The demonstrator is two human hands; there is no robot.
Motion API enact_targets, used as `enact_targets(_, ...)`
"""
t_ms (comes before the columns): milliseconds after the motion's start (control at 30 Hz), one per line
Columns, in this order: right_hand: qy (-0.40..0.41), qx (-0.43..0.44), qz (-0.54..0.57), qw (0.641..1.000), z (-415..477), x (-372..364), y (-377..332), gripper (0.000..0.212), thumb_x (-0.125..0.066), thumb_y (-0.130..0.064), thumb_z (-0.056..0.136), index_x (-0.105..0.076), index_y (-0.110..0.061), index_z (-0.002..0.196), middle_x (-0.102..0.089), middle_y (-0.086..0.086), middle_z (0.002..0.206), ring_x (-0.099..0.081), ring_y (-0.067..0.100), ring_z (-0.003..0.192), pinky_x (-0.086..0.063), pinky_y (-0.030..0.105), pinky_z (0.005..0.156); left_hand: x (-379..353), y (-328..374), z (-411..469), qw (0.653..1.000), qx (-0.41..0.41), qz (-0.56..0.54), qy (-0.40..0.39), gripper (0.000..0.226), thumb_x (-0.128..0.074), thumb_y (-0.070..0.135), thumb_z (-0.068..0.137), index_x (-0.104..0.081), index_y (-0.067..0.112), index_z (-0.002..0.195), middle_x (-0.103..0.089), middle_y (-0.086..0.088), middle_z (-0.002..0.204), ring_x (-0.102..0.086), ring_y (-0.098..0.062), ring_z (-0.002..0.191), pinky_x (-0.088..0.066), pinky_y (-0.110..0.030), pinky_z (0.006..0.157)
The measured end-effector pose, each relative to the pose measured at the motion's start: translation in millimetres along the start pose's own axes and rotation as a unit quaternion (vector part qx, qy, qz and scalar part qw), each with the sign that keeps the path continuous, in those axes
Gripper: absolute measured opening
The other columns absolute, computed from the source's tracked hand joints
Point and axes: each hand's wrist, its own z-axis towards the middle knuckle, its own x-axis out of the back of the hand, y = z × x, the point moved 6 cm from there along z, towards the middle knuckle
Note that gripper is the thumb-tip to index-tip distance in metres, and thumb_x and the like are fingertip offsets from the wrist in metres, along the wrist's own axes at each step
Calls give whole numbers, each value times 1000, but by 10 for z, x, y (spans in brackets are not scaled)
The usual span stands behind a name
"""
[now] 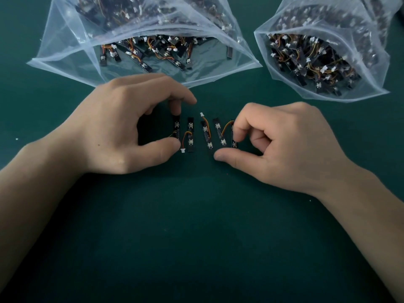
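Several small black circuit strips with white buttons and orange-red wires lie side by side on the green mat (196, 215). My left hand (122, 125) pinches the leftmost strip (176, 127) lengthwise, a finger on its far end and the thumb at its near end. My right hand (277, 145) pinches the rightmost strip (234, 143) with its curled index finger, its thumb lying on the mat below the row. Between them lie a strip (190, 136) with a white connector (182, 150), a strip (207, 136) and a strip (220, 133).
Two open clear plastic bags hold many more of the same wired strips: a big bag (65, 60) at the back left and another bag (284, 82) at the back right. Both bag mouths face the hands.
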Motion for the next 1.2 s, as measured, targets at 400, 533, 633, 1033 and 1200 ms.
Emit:
enact_targets(400,-20,21,10,1000,-17,69,124,41,-78,-57,86,-62,-19,81,-32,-17,52,-40,1,49,-44,36,50,-3,4,1,1000,-3,-5,-11,60,-67,45,77,-62,27,134,-61,15,108,-54,-16,86,-48,-44,72)
enact_targets(533,-23,16,17,999,-10,87,223,38,-79,-56,85,-62,-23,82,-37,-13,50,-41,-2,50,-46,36,53,-18,7,5,1000,1,3,-20,65,-66,38,70,-62,29,134,-60,13,108,-54,-11,89,-48,-44,74)
enact_targets(633,-24,18,25,999,-12,77,250,35,-80,-54,85,-64,-23,83,-38,-13,50,-41,1,50,-48,37,55,-19,18,9,1000,3,8,-12,62,-67,39,72,-63,29,133,-59,14,107,-54,-7,89,-48,-41,74)
enact_targets(1033,-21,26,37,999,-24,65,289,31,-82,-48,85,-67,-21,84,-41,-13,50,-42,3,50,-40,28,56,-8,38,9,1000,8,13,-11,60,-68,42,73,-64,28,131,-60,12,106,-54,-10,89,-50,-45,73)
enact_targets(1200,-24,53,40,997,-34,60,273,23,-81,-40,89,-76,-19,97,-39,-12,53,-42,7,50,-43,29,56,-3,56,4,1000,8,17,-11,59,-67,40,72,-65,27,130,-59,12,105,-55,-9,89,-50,-46,72)
